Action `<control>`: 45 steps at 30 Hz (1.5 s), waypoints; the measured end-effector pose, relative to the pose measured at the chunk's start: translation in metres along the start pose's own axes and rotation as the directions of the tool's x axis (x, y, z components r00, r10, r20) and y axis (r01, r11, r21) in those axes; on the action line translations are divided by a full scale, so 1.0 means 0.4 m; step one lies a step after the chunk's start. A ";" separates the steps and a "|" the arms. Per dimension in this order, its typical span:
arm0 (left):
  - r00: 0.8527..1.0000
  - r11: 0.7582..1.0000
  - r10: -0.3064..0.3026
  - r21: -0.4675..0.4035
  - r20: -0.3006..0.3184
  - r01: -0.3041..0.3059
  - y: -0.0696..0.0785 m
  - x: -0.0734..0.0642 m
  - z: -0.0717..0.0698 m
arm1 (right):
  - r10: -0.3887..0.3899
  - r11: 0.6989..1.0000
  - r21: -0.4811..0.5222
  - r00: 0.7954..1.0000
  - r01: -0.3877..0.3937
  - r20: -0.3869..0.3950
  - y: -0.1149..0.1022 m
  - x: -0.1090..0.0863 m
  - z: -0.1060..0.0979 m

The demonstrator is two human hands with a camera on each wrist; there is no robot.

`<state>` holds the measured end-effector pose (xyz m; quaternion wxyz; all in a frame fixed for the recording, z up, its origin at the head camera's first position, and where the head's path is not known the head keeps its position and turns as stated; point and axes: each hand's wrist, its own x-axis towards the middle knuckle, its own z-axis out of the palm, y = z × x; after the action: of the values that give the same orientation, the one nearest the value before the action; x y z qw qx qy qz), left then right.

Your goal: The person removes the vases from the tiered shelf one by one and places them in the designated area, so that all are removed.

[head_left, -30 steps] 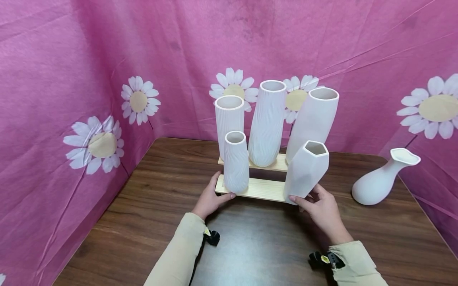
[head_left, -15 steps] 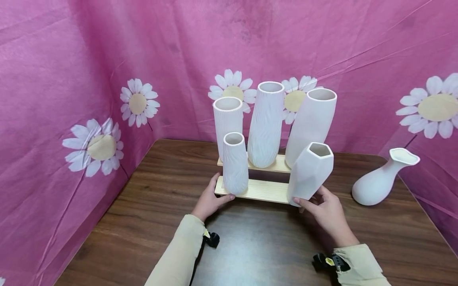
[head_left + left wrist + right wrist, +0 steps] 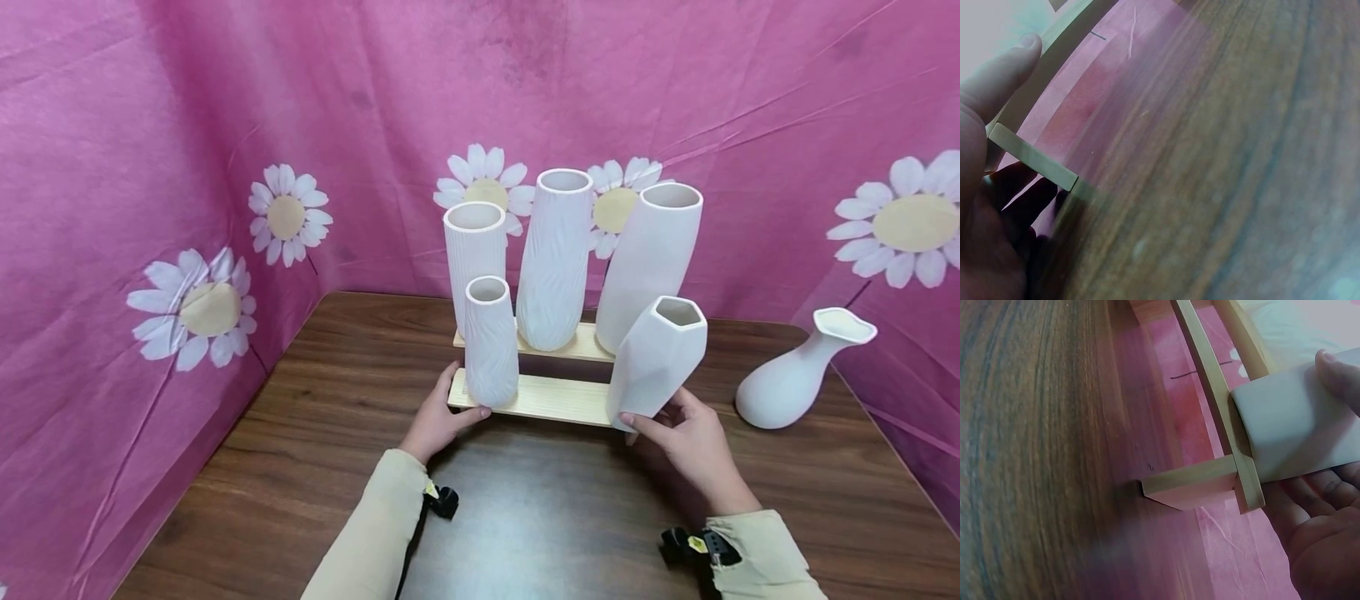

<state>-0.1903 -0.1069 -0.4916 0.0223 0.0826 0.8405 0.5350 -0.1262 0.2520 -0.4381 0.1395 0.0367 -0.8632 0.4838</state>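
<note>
A two-tier pale wooden rack (image 3: 558,398) stands on the table, with white vases on both tiers. My left hand (image 3: 437,418) holds the left end of its lower board; the thumb (image 3: 1019,65) lies along the front edge near a small wavy-textured vase (image 3: 491,346). At the board's right end, my right hand (image 3: 693,446) grips a faceted white vase (image 3: 656,358) low down, thumb in front and fingers behind. That vase leans right in the head view. Seen from the right wrist, its base (image 3: 1291,419) meets the board just inside the board's end.
On the upper tier stand a ribbed vase (image 3: 474,258), a tall wavy vase (image 3: 557,258) and a tall smooth vase (image 3: 651,262). A narrow-necked vase (image 3: 787,375) is on the wooden table (image 3: 300,467) at right. Pink daisy-printed cloth (image 3: 360,108) hangs behind.
The faceted vase has shifted to the right along the lower board in my right hand, toward the board's end. My left hand keeps its hold on the rack.
</note>
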 end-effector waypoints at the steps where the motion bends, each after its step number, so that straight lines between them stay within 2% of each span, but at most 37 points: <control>1: 1.000 1.000 -0.002 0.003 -0.001 0.002 0.000 -0.001 -0.001 | 0.007 1.000 -0.004 1.000 -0.007 0.003 -0.001 0.000 -0.002; 9: 1.000 1.000 -0.008 0.004 -0.001 0.008 0.000 -0.006 0.001 | 0.053 0.998 -0.018 0.998 -0.053 0.013 -0.002 -0.006 -0.016; 15: 1.000 1.000 0.011 0.000 0.004 -0.011 0.003 -0.001 0.005 | 0.034 0.999 -0.014 0.999 -0.034 0.001 0.004 -0.007 -0.026; 28: 1.000 1.000 0.004 -0.011 -0.001 -0.004 0.003 -0.003 0.003 | 0.012 0.999 -0.033 1.000 -0.012 -0.020 0.012 -0.017 -0.051; 45: 1.000 1.000 -0.004 -0.015 -0.001 0.004 0.008 -0.003 -0.001 | 0.020 0.996 -0.084 0.998 -0.025 -0.051 0.024 -0.023 -0.078</control>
<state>-0.1889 -0.1062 -0.4888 0.0234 0.0806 0.8368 0.5411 -0.1131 0.2828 -0.4334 0.1570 0.0090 -0.8795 0.4492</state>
